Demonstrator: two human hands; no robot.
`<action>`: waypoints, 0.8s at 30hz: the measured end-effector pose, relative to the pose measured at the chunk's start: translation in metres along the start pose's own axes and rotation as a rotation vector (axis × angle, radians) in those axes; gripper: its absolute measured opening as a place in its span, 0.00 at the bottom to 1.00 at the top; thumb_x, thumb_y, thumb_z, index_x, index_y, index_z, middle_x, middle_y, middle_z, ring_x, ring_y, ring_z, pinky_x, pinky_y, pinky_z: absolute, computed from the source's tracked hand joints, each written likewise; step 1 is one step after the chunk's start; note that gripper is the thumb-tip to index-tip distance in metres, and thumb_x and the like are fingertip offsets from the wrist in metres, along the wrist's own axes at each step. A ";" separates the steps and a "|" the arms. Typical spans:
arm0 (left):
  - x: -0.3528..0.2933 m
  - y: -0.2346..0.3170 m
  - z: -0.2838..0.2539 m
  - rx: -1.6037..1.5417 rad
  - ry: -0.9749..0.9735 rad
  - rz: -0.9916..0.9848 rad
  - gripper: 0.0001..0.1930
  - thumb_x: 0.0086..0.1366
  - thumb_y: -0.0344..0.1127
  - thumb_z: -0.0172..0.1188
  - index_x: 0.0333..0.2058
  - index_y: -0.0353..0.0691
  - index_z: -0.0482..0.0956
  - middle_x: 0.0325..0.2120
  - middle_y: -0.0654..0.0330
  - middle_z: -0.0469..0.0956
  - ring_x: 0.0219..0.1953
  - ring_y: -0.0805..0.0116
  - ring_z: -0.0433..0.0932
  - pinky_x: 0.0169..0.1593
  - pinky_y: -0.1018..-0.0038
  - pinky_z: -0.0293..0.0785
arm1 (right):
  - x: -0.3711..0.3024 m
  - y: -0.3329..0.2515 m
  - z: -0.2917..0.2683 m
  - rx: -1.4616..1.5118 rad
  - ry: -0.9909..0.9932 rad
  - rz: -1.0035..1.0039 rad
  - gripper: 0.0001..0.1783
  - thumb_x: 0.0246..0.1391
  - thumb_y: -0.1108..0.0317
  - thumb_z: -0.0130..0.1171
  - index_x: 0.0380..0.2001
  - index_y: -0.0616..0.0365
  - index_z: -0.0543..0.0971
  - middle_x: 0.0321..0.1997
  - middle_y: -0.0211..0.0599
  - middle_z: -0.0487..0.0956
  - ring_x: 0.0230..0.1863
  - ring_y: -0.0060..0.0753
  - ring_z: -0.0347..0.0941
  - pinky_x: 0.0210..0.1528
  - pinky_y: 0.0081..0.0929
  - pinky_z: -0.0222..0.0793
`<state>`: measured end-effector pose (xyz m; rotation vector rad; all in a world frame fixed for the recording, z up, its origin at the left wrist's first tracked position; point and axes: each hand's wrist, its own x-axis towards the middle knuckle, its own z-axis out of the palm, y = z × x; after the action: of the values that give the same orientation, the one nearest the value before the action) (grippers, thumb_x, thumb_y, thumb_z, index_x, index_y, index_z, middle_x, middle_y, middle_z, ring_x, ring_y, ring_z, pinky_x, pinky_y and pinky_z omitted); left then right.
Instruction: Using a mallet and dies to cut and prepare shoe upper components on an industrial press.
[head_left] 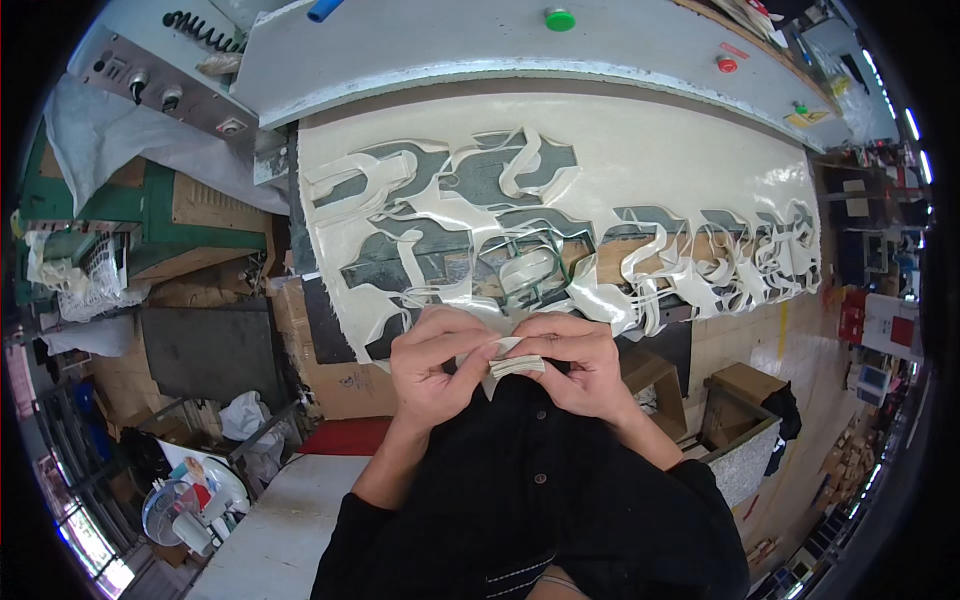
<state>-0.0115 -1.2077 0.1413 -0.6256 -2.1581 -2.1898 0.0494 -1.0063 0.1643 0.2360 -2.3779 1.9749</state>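
Close to my chest, both hands grip a small stack of cream-coloured cut pieces [517, 366], its layered edges turned toward me. My left hand [438, 365] pinches the left end with thumb and fingers. At the other end, my right hand [580, 365] has its thumb below and its fingers curled over the top. Just beyond my hands lies a layered cream sheet [680, 150] with several shaped openings cut through it. Near its middle, a green-edged outline, perhaps a cutting die [563, 270], surrounds a pale rounded piece [530, 270].
A grey machine beam [450, 60] with a green button [560, 19] and a red button [726, 64] spans the far side. Control box [150, 85] at far left; white table [290, 520] and clear-bladed fan [175, 512] at lower left. Open box [740, 430] at right.
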 end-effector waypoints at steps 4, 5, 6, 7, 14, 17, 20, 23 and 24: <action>0.003 -0.007 -0.008 0.115 -0.017 0.122 0.09 0.51 0.25 0.77 0.33 0.41 0.92 0.27 0.63 0.86 0.33 0.65 0.84 0.45 0.68 0.70 | -0.002 0.009 0.000 -0.037 0.059 -0.108 0.12 0.54 0.79 0.70 0.41 0.54 0.92 0.59 0.47 0.81 0.58 0.46 0.79 0.60 0.36 0.75; 0.008 -0.003 -0.009 0.163 -0.047 0.210 0.10 0.51 0.25 0.78 0.33 0.42 0.92 0.28 0.65 0.86 0.34 0.66 0.84 0.45 0.67 0.70 | -0.003 0.010 0.000 -0.045 0.070 -0.161 0.13 0.54 0.78 0.70 0.40 0.51 0.93 0.63 0.48 0.78 0.62 0.47 0.76 0.63 0.38 0.73; 0.011 0.002 -0.010 0.212 -0.078 0.299 0.10 0.51 0.26 0.78 0.33 0.44 0.92 0.28 0.66 0.87 0.34 0.66 0.85 0.45 0.66 0.70 | -0.003 0.010 0.000 -0.053 0.080 -0.215 0.14 0.54 0.78 0.70 0.40 0.47 0.94 0.67 0.50 0.74 0.66 0.49 0.73 0.65 0.40 0.71; 0.013 0.007 -0.011 0.252 -0.139 0.303 0.10 0.51 0.26 0.78 0.34 0.46 0.93 0.30 0.67 0.88 0.36 0.67 0.87 0.47 0.66 0.71 | -0.004 0.011 0.001 -0.050 0.078 -0.215 0.14 0.54 0.78 0.70 0.40 0.47 0.94 0.67 0.50 0.74 0.66 0.49 0.73 0.65 0.40 0.71; 0.004 0.011 -0.012 0.076 -0.260 0.281 0.10 0.54 0.22 0.75 0.35 0.43 0.92 0.35 0.62 0.90 0.39 0.65 0.90 0.49 0.65 0.79 | -0.008 0.013 0.008 -0.030 0.013 -0.358 0.21 0.45 0.82 0.69 0.40 0.44 0.94 0.53 0.37 0.82 0.53 0.40 0.79 0.60 0.42 0.72; 0.000 0.009 -0.011 0.026 -0.251 0.263 0.10 0.55 0.21 0.75 0.36 0.39 0.92 0.35 0.58 0.90 0.40 0.61 0.90 0.50 0.63 0.83 | -0.010 0.015 0.006 -0.003 0.055 -0.362 0.17 0.49 0.81 0.70 0.40 0.47 0.93 0.45 0.37 0.84 0.47 0.37 0.82 0.62 0.46 0.71; -0.003 0.005 -0.011 0.004 -0.248 0.228 0.12 0.54 0.23 0.76 0.39 0.36 0.91 0.35 0.55 0.90 0.41 0.58 0.90 0.52 0.61 0.84 | -0.009 0.016 0.008 0.030 0.129 -0.339 0.14 0.54 0.80 0.72 0.44 0.54 0.89 0.41 0.39 0.86 0.43 0.37 0.85 0.63 0.48 0.72; -0.001 0.009 -0.014 -0.008 -0.295 0.186 0.14 0.54 0.24 0.77 0.41 0.34 0.90 0.38 0.53 0.90 0.41 0.56 0.90 0.52 0.62 0.84 | -0.010 0.011 0.012 0.059 0.229 -0.232 0.15 0.54 0.81 0.71 0.46 0.63 0.87 0.39 0.41 0.87 0.41 0.38 0.86 0.59 0.45 0.76; 0.002 0.014 -0.014 -0.004 -0.290 0.188 0.14 0.54 0.24 0.77 0.41 0.34 0.90 0.38 0.53 0.90 0.41 0.56 0.90 0.52 0.62 0.84 | -0.010 0.010 0.012 0.079 0.278 -0.165 0.15 0.53 0.82 0.70 0.46 0.68 0.86 0.39 0.42 0.88 0.41 0.38 0.86 0.56 0.42 0.79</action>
<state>-0.0132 -1.2210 0.1562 -1.1595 -2.1105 -2.1163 0.0582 -1.0158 0.1506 0.1435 -2.0454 1.8889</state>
